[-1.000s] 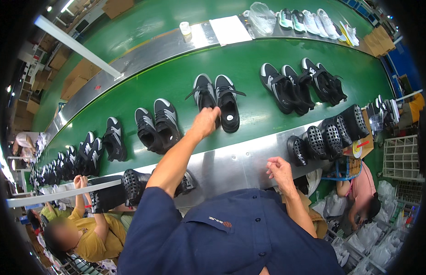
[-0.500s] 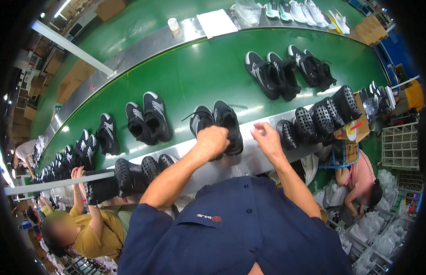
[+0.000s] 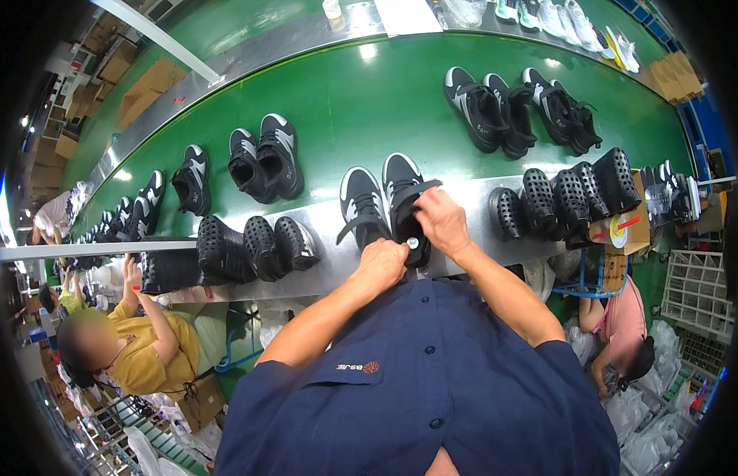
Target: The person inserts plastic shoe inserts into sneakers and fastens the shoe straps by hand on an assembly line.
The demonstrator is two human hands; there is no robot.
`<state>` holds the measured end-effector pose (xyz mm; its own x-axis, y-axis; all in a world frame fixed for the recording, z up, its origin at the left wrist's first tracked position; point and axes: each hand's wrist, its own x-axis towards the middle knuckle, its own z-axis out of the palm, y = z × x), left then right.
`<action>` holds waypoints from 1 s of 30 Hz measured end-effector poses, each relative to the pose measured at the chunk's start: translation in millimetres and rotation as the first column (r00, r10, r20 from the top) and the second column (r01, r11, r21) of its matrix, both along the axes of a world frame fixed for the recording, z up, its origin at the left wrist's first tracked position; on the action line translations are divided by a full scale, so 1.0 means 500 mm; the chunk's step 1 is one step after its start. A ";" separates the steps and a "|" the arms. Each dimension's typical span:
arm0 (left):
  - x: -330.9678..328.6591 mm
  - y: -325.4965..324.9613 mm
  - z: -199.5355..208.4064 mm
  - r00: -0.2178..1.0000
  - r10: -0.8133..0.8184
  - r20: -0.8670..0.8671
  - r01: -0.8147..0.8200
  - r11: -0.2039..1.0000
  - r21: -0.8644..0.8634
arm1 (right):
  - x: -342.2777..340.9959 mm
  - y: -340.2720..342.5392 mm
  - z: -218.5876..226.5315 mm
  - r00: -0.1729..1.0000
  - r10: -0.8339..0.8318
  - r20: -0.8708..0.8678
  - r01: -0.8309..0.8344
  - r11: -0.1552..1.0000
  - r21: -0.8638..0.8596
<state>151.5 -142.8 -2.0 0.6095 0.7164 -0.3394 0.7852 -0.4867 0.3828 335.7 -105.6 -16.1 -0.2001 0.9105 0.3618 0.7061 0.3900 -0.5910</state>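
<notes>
In front of me a pair of black sneakers with grey-white trim lies toes away, at the belt's near edge. My right hand (image 3: pixel 444 220) pinches the dark strap across the right sneaker (image 3: pixel 403 176), lifting it over the opening. At that sneaker's heel my left hand (image 3: pixel 383 262) is closed, its fingertips gripping the rim. A round white sticker (image 3: pixel 413 242) shows inside the heel. The left sneaker (image 3: pixel 361 194), its strap sticking out to the left, stands beside it, partly covered by my left hand.
On the green belt (image 3: pixel 337 103) stand more black sneakers (image 3: pixel 266 159) at left and others (image 3: pixel 496 111) at right. Black perforated shoe forms (image 3: pixel 539 202) line the metal ledge (image 3: pixel 329 270). A co-worker in yellow (image 3: pixel 159 349) is at left, another in pink (image 3: pixel 622 317) at right.
My right hand has moved from open air beside the sneakers onto the right one's strap, which is now raised. My left hand has shifted nearer to me, onto the heel. The whole view has shifted slightly.
</notes>
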 end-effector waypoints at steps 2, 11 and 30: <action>-0.003 -0.007 -0.001 0.994 0.037 0.106 -0.043 0.997 0.057 | 0.008 0.021 0.025 0.999 0.011 -0.048 -0.017 0.993 -0.118; 0.025 0.098 0.031 0.899 0.133 0.417 -0.289 0.896 0.338 | 0.011 0.017 0.006 0.995 0.015 -0.101 -0.041 0.962 -0.268; 0.008 0.338 0.074 0.833 0.508 0.219 -0.196 0.641 -0.742 | 0.006 0.035 0.070 0.994 -0.039 0.101 0.083 0.873 -0.481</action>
<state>155.4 26.1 34.8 0.5429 0.5739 -0.6131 0.5517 0.3067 0.7756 338.7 -87.9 18.9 -0.1487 0.9784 -0.1436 0.7753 0.0252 -0.6311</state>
